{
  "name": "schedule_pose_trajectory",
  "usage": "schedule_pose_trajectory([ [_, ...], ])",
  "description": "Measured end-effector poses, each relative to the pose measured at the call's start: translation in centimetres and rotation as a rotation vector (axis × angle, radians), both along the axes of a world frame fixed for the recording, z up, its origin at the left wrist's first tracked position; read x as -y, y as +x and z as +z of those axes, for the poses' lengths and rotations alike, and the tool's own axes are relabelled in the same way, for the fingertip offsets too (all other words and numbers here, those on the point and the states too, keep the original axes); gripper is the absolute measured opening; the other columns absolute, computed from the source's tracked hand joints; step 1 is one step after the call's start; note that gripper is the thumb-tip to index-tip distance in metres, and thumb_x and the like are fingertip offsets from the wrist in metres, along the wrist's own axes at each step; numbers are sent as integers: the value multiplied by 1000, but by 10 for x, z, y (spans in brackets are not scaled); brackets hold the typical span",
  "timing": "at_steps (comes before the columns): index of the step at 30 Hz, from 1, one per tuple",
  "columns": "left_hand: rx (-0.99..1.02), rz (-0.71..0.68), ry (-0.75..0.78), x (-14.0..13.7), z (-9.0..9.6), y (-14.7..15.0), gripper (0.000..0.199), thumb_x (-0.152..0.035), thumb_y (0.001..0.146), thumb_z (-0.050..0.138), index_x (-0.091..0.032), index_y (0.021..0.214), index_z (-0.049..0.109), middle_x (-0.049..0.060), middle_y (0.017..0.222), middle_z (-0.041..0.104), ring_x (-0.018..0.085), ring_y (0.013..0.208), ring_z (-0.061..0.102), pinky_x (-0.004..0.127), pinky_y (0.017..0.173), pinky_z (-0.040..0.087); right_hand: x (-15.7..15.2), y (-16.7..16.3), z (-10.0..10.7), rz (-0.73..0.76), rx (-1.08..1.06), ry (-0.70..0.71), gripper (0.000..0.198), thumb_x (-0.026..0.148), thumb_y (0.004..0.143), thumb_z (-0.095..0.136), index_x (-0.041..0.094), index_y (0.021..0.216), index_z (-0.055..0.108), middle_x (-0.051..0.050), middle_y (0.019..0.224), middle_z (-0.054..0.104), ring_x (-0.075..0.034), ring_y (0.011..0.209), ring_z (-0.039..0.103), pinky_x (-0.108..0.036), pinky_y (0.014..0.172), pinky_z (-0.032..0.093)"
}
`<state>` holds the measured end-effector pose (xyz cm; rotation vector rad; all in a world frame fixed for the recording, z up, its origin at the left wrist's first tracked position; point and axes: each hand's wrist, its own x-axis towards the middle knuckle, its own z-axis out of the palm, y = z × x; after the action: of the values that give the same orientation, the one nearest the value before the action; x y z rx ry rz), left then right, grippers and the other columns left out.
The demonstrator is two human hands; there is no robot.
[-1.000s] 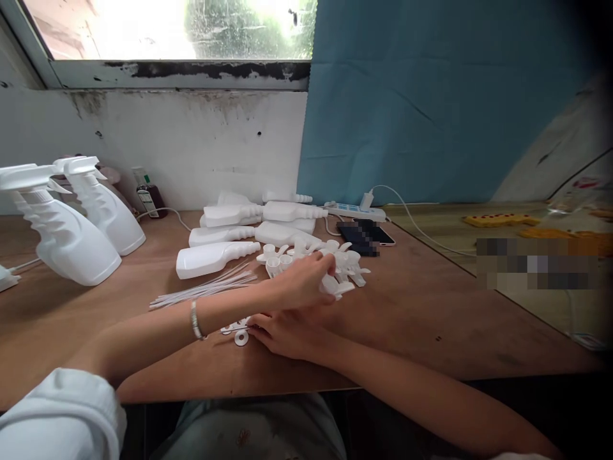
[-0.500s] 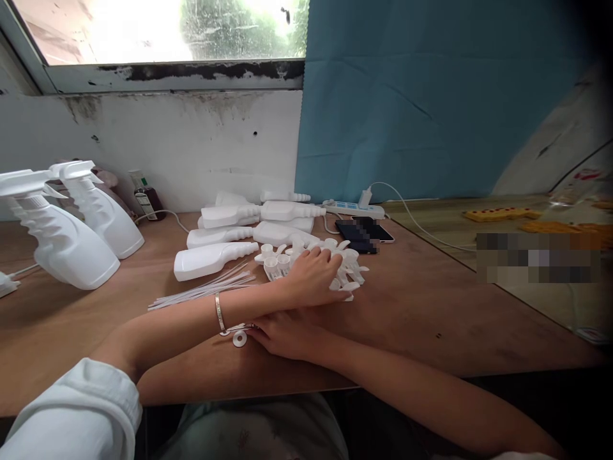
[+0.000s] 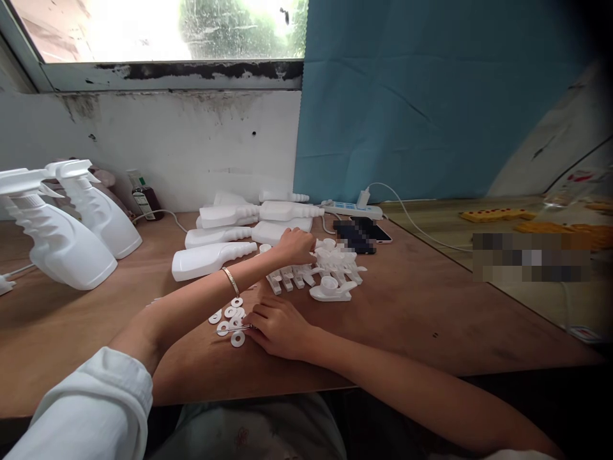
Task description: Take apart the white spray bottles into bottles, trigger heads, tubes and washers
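My left hand (image 3: 297, 246) reaches over a group of white spray trigger heads (image 3: 335, 262), its fingers curled down. Whatever lies under those fingers is hidden. One trigger head (image 3: 330, 289) rests on its side, nearer to me than the others. Low on the table, my right hand (image 3: 280, 326) is closed on a slim metal tweezer-like tool (image 3: 230, 330). The tool points left across a small scatter of flat white ring washers (image 3: 238, 339). My left forearm passes above and behind these washers.
White bottles (image 3: 213, 260) lie in a pile toward the wall. Two assembled spray bottles (image 3: 71, 249) stand at the left. A small dark bottle (image 3: 145, 199), phones (image 3: 371, 230) and a power strip (image 3: 352, 209) with a cable are at the back.
My left hand has moved up and left over the trigger heads, uncovering the nearest one. More washers show as the forearm has lifted away. My right hand stays nearly in place.
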<state>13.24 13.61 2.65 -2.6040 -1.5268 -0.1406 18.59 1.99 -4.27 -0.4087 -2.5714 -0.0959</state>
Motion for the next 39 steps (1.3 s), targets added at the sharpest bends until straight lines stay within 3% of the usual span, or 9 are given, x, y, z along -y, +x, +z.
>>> schedule_pose_trajectory([
  [5,-10,-32,-12,6,5,3,17,-28,64,61,-18,76,66,9,82,66,26,87,57,36,77,40,0,0,-2,-14,1,-7,15,27,83,52,16,80,63,-3,78,65,-16,74,56,-29,70,41],
  [9,20,-68,-26,10,9,3,13,-16,64,56,-19,72,65,6,75,65,21,73,60,29,64,42,0,0,-2,-19,8,-17,16,27,84,51,17,81,62,-3,80,65,-16,75,56,-29,71,40],
  [13,82,-91,-16,12,9,-1,11,-18,68,55,-19,72,64,5,77,65,19,71,59,25,57,40,1,1,-2,-13,15,-15,17,28,85,50,16,81,62,-4,80,64,-16,76,55,-29,72,40],
  [19,167,-112,13,12,1,-10,12,-21,72,53,-19,78,64,5,78,65,18,73,59,25,60,41,0,0,-2,-3,17,-36,17,27,85,50,17,80,63,-3,78,65,-16,75,55,-28,73,40],
  [23,174,-153,1,14,-3,-16,14,-15,69,52,-18,74,64,3,75,64,16,71,58,23,62,42,-1,-1,-1,5,40,-52,17,26,85,49,16,82,63,-4,81,65,-16,78,56,-28,74,41],
  [27,160,-148,12,18,-3,-18,15,-21,66,54,-18,76,65,6,80,63,19,76,58,26,64,42,0,0,1,-4,58,-55,16,26,85,50,17,82,63,-4,82,65,-16,78,56,-28,73,42],
  [33,95,-118,77,24,3,-14,19,-29,71,51,-19,82,63,6,86,63,23,84,57,31,71,42,1,0,1,-7,50,-53,15,25,84,51,17,82,63,-4,81,65,-16,77,56,-28,73,42],
  [39,213,-99,189,38,20,-27,20,-28,78,46,-19,89,61,5,88,63,21,86,56,31,75,41,0,1,-1,3,-17,-31,16,26,85,50,17,80,63,-3,80,64,-15,76,55,-28,75,42],
])
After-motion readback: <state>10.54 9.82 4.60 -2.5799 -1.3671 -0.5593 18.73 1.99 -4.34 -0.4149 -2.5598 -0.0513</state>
